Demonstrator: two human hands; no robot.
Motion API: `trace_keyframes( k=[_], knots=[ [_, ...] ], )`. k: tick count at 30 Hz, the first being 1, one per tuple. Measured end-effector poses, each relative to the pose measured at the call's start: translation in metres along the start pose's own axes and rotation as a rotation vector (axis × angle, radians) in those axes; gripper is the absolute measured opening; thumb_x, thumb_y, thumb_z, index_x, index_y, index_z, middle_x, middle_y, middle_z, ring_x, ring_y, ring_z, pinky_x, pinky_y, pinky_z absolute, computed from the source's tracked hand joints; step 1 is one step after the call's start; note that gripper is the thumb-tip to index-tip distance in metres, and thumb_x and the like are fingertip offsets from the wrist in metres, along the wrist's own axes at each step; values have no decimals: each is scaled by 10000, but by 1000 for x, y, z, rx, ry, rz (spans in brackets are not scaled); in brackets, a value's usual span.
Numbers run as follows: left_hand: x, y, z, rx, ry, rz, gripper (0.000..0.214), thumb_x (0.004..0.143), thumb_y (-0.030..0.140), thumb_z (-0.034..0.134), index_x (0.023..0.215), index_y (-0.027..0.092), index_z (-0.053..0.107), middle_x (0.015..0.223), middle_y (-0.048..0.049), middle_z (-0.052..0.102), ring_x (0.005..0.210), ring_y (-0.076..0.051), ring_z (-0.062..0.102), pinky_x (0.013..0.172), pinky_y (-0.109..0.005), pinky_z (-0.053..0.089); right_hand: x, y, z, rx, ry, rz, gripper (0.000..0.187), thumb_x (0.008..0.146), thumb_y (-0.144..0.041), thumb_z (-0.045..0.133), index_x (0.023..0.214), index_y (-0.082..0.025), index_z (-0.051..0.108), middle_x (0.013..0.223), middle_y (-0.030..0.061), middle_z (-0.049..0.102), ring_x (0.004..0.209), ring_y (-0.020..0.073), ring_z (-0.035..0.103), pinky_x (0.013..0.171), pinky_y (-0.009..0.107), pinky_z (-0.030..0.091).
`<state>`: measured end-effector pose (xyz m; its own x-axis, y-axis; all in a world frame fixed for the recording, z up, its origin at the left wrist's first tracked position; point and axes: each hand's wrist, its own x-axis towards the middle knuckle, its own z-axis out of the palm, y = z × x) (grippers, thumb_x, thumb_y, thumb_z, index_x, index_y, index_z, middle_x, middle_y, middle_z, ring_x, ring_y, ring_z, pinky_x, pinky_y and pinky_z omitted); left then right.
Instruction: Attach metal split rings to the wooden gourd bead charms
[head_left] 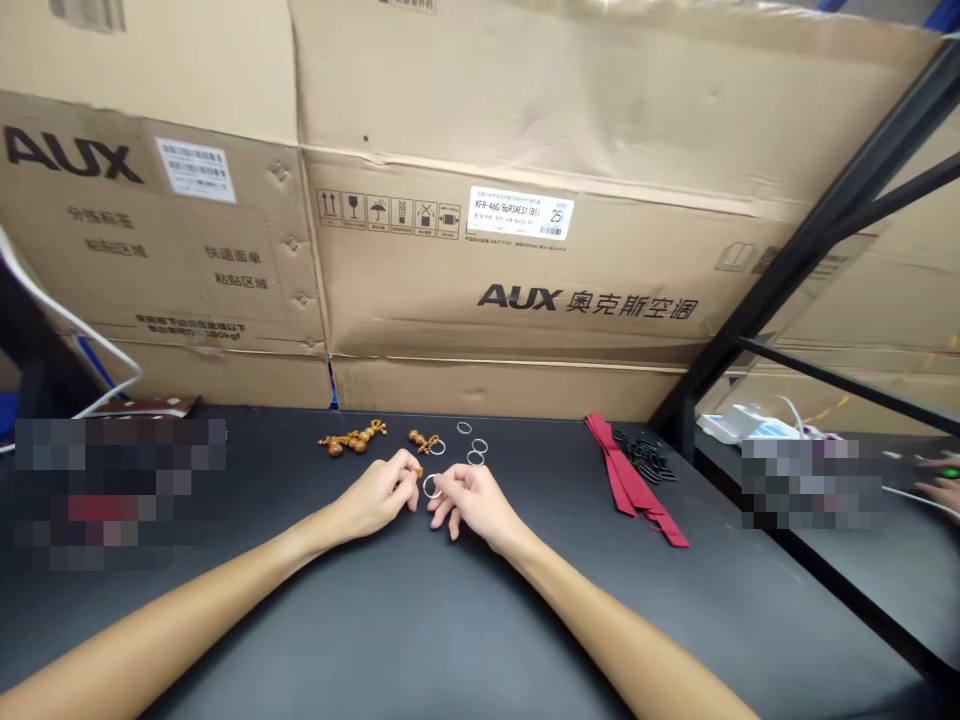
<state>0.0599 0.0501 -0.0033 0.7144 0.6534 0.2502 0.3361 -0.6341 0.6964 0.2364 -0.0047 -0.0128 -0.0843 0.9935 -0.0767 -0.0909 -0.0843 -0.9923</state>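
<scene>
My left hand (379, 492) rests on the black table (480, 620), fingers curled and pinching a small brown wooden piece (418, 470). My right hand (471, 500) lies beside it, fingertips pinched on a silver key ring (432, 487). Just beyond the hands lie a brown gourd charm with a ring (426, 441), a cluster of brown gourd charms (352, 438) and three loose silver rings (474, 447).
Red ribbons (634, 480) and a pile of small black rings (649, 455) lie to the right. Large cardboard boxes (510, 250) wall off the table's back. A black metal frame (810, 230) stands at the right; another person's hand (941, 490) is on the neighbouring table.
</scene>
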Motion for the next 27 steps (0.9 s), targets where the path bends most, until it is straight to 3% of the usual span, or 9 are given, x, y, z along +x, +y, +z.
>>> trace_keyframes(
  k=[14, 27],
  knots=[
    [-6, 6, -1, -50, -6, -37, 139, 884, 234, 410, 837, 181, 529, 667, 16, 677, 597, -121, 599, 607, -218, 435, -7, -6, -1, 76, 38, 34, 393, 674, -490, 710, 666, -138, 537, 605, 51, 661, 457, 159, 644, 311, 180, 421],
    [-6, 4, 2, 49, 3, 65, 176, 943, 284, 381, 885, 184, 515, 689, 9, 643, 579, -116, 573, 589, -215, 418, -6, -6, 1, 170, 65, 99, 296, 730, -384, 688, 666, -133, 546, 621, 64, 674, 467, 157, 654, 321, 178, 453]
  ],
)
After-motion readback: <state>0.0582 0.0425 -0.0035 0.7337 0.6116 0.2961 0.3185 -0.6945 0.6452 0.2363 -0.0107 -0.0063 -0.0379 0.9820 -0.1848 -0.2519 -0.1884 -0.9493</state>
